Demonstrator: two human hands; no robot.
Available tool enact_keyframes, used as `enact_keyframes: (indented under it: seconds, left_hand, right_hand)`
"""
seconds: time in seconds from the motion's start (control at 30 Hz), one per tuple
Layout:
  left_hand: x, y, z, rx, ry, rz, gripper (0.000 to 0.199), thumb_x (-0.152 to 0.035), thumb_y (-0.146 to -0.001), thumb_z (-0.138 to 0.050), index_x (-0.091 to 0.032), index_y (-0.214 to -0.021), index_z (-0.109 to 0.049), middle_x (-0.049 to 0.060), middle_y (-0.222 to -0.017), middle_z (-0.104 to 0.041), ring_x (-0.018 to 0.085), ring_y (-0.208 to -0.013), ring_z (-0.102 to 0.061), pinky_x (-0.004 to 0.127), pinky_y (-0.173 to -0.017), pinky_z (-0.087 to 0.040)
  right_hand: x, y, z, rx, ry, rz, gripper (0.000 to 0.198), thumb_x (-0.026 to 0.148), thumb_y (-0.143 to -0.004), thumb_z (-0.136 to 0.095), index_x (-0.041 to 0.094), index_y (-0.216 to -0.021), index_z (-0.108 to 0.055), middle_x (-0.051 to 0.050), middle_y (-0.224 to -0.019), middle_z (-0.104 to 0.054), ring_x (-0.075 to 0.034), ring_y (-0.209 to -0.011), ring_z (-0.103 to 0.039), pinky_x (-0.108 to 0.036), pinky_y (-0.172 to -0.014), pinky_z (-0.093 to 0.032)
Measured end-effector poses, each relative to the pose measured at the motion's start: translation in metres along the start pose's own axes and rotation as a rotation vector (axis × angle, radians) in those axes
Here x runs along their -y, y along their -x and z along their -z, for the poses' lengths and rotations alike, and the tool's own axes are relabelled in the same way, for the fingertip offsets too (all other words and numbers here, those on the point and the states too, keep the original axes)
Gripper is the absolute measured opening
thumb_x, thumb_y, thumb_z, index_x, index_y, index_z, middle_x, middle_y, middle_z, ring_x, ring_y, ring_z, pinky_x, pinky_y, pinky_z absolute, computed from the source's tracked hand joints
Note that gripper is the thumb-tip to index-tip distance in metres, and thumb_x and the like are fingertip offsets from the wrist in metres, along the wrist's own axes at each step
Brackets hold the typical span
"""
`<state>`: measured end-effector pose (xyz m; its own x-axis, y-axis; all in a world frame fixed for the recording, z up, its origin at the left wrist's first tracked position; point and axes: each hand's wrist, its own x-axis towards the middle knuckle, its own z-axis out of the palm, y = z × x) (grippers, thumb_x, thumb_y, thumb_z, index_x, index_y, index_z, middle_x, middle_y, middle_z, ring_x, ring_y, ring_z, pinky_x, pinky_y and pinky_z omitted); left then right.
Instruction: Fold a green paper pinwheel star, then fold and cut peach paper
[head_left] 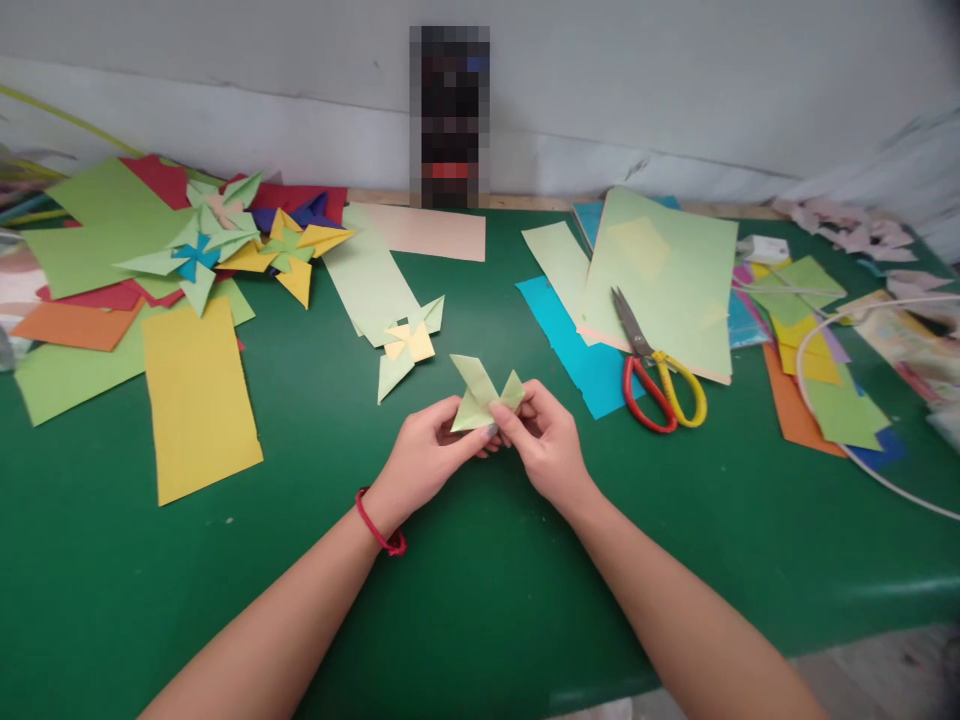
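Between my two hands is a folded piece of pale green paper with pointed flaps, held just above the green tabletop. My left hand grips its lower left edge, thumb on the front and fingers behind. On the other side my right hand pinches it near the middle with the thumb, its fingers partly hidden behind. Just beyond my left hand lies a partly assembled paper star, pale green with a cream centre.
Several finished paper stars lie on coloured sheets at the left, near a yellow strip. Scissors with red and yellow handles rest on pale green sheets at the right. A white cable loops over paper scraps farther right.
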<state>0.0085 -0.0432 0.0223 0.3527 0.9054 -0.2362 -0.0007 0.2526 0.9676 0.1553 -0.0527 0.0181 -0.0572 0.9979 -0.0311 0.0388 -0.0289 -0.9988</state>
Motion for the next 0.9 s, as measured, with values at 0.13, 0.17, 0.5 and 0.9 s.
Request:
enact_keyframes:
  seconds: [0.13, 0.17, 0.5, 0.9]
  left_hand:
    - [0.0012, -0.0009, 0.0005, -0.002, 0.010, 0.015, 0.017, -0.033, -0.075, -0.062, -0.016, -0.079, -0.062, 0.002, -0.074, -0.068, 0.016, -0.069, -0.065, 0.027, -0.068, -0.053]
    - [0.0010, -0.0010, 0.0005, -0.002, 0.012, 0.014, 0.017, -0.033, -0.076, -0.062, -0.016, -0.079, -0.062, 0.002, -0.074, -0.068, 0.016, -0.069, -0.065, 0.027, -0.068, -0.053]
    - [-0.0006, -0.0015, 0.0013, 0.019, 0.085, 0.008, 0.016, -0.029, -0.077, -0.061, -0.017, -0.088, -0.061, 0.001, -0.078, -0.066, 0.014, -0.072, -0.064, 0.028, -0.071, -0.053]
    - [-0.0002, -0.0006, -0.0014, -0.042, 0.086, 0.009, 0.017, -0.030, -0.074, -0.064, -0.017, -0.084, -0.061, 0.001, -0.077, -0.066, 0.015, -0.069, -0.065, 0.029, -0.070, -0.053]
  right_hand:
    - [0.0004, -0.0001, -0.0026, -0.002, -0.070, -0.008, 0.019, 0.035, -0.084, -0.054, 0.022, -0.075, -0.045, 0.006, -0.058, -0.049, -0.009, -0.051, -0.050, -0.024, -0.050, -0.043]
    - [0.0005, -0.0001, -0.0027, -0.001, -0.079, -0.004, 0.018, 0.034, -0.084, -0.055, 0.022, -0.075, -0.045, 0.006, -0.058, -0.049, -0.009, -0.051, -0.050, -0.023, -0.050, -0.044]
    - [0.0007, 0.0046, -0.0041, -0.100, 0.129, 0.073, 0.012, 0.030, -0.082, -0.058, 0.022, -0.077, -0.051, 0.003, -0.066, -0.057, -0.011, -0.058, -0.056, -0.025, -0.056, -0.047]
    - [-0.0015, 0.0055, -0.0059, -0.112, 0.177, 0.100, 0.009, 0.029, -0.083, -0.056, 0.023, -0.079, -0.050, 0.002, -0.068, -0.057, -0.012, -0.062, -0.057, -0.025, -0.059, -0.046]
